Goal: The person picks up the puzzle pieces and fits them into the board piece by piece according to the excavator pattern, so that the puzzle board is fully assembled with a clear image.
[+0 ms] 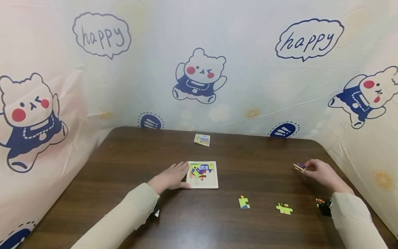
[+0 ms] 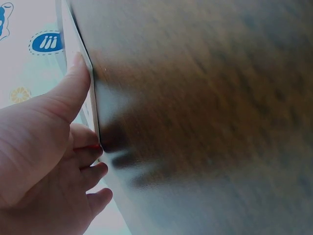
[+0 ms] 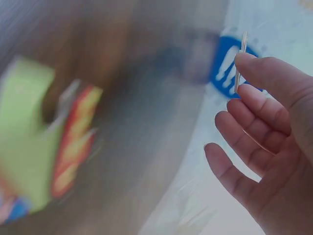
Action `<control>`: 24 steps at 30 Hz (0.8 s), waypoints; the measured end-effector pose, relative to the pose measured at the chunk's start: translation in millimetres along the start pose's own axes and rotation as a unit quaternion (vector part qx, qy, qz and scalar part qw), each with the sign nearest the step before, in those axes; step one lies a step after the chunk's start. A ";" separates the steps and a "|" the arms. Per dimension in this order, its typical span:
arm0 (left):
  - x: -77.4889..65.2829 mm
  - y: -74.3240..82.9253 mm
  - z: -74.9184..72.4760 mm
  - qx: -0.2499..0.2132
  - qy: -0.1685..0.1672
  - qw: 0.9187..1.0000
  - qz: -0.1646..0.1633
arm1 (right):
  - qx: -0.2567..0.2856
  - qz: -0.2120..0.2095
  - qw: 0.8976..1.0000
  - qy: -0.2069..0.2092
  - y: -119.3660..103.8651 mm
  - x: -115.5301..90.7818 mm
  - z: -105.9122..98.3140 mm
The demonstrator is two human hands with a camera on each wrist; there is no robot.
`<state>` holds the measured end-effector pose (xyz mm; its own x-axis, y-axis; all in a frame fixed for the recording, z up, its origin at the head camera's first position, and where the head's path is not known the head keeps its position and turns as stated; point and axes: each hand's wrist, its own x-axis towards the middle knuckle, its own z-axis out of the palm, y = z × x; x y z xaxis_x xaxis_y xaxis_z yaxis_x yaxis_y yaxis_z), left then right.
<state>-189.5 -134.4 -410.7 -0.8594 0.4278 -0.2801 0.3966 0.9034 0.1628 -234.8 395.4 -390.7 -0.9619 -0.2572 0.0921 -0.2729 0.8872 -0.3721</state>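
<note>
Puzzle board [image 1: 211,180] against outstretched left hand [image 1: 170,176], purplish piece [image 1: 299,166] in pinch of right hand [image 1: 323,175]

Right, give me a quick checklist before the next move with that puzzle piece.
1. Left hand at the puzzle tray: ok, touching its left edge.
2. Puzzle piece pinched in the right hand: ok.
3. Puzzle piece above the tray: not ok, well off to its right.
4. Bare space in the tray: ok, lower right unfilled.
5. Puzzle piece's full outline: cannot tell, seen nearly edge-on.
6. Picture card unobstructed: ok, beyond the tray.
</note>
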 end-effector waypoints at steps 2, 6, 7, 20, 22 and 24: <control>-0.5 0.4 -0.8 0.000 0.000 1.000 0.000 | 0.010 -0.010 1.000 0.008 -14.6 6.3 -1.1; -1.5 1.7 -1.6 -0.002 -0.001 1.000 -0.003 | 0.027 -0.030 0.999 0.016 -44.7 19.2 -1.7; -1.7 2.0 -1.7 -0.004 -0.001 1.000 -0.003 | 0.031 -0.034 0.999 0.016 -52.4 22.4 -1.0; -3.4 3.0 -3.3 -0.011 0.006 1.000 0.001 | 0.034 -0.116 0.993 -0.002 -143.9 58.3 20.5; -3.4 3.1 -3.5 -0.011 0.005 1.000 0.001 | 0.028 -0.128 0.991 -0.004 -156.2 61.9 26.2; -3.5 3.2 -3.7 -0.009 0.004 1.000 0.002 | 0.024 -0.139 0.990 -0.009 -168.4 65.0 31.6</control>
<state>-186.4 -133.2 -405.8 -0.8608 0.4305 -0.2715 0.3938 0.9013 0.1806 -250.9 217.2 -351.1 -0.8492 -0.4960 0.1812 -0.5257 0.7619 -0.3783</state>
